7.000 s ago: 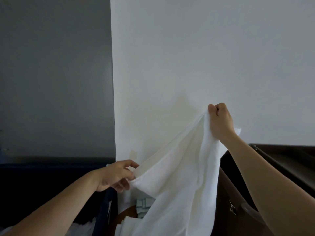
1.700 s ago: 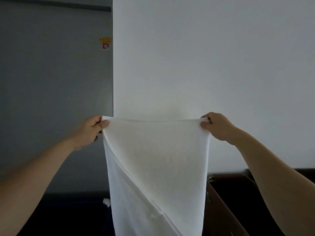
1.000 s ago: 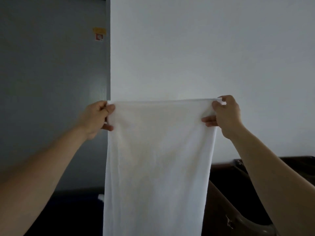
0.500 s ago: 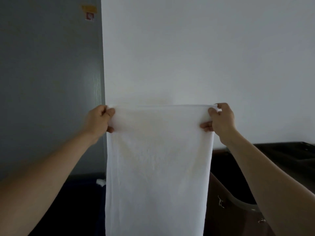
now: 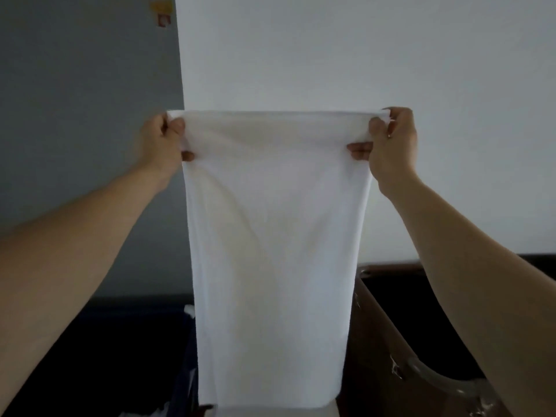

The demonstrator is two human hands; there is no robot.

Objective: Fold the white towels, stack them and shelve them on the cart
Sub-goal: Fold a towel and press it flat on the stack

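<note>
Held up in mid-air before the pale wall: one white towel (image 5: 276,236), stretched flat along its top edge and hanging straight down, lower hem close to the bottom of the view. Pinched at the top left corner by the left hand (image 5: 162,145), thumb in front, fingers curled behind the cloth. Pinched likewise at the top right corner by the right hand (image 5: 391,145), thumb on the front face, fingers wrapped round the edge. Both arms raised and spread well apart.

Judged as the opening of a fold: spread and squared, not yet halved.

Likely trouble from here:
- Losing a corner while bringing the two together, through so slight a pinch.
- Folding askew, with one hand lower than the other.
- Catching the low hem on the rim of what seems the brown cart (image 5: 421,341) at lower right, or dropping it into the dark bin (image 5: 105,356) at lower left.

Counted:
- One towel in the air, and scraps of more white cloth (image 5: 189,310) below, number impossible to tell.
- Two hands.
- One cart and one bin.
- One small yellow-and-red sticker (image 5: 164,13) on the grey panel (image 5: 90,115).
</note>
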